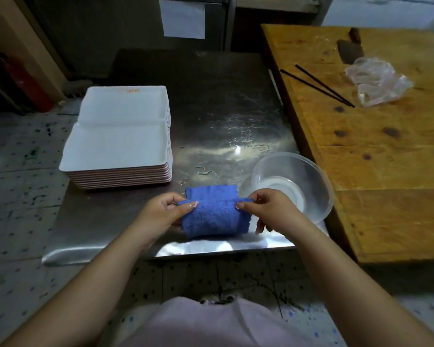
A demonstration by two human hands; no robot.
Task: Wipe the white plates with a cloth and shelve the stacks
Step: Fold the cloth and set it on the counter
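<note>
A dim kitchen corner with a speckled floor holds a steel counter (223, 101) whose top is beaded and streaked with water, butted on the right against a wooden counter (376, 151). In the head view, the only one, a stack of white plates (118, 144) sits at the far left of the steel, square and even, with a second stack just behind it whose top plate carries an orange smear near its far rim. A clear plastic bowl (293, 181) with a little water stands near the front right edge, and black chopsticks (316, 85), crumpled plastic film (376, 81) and a dark cleaver (350, 50) lie on the wood. The blue cloth (213, 214) is held just above the front edge of the steel: the left hand (163, 211) pinches its left corner between thumb and forefinger, the right hand (268, 209) pinches the right corner the same way, each grip closed on fabric, the cloth folded over between them. The risks look plain. The right wrist is just beside the bowl, so a careless sweep toward the plates could tip it and spill. The wet steel could let a lifted stack slide, and a loosely folded cloth would likely smear that orange mark rather than lift it.
</note>
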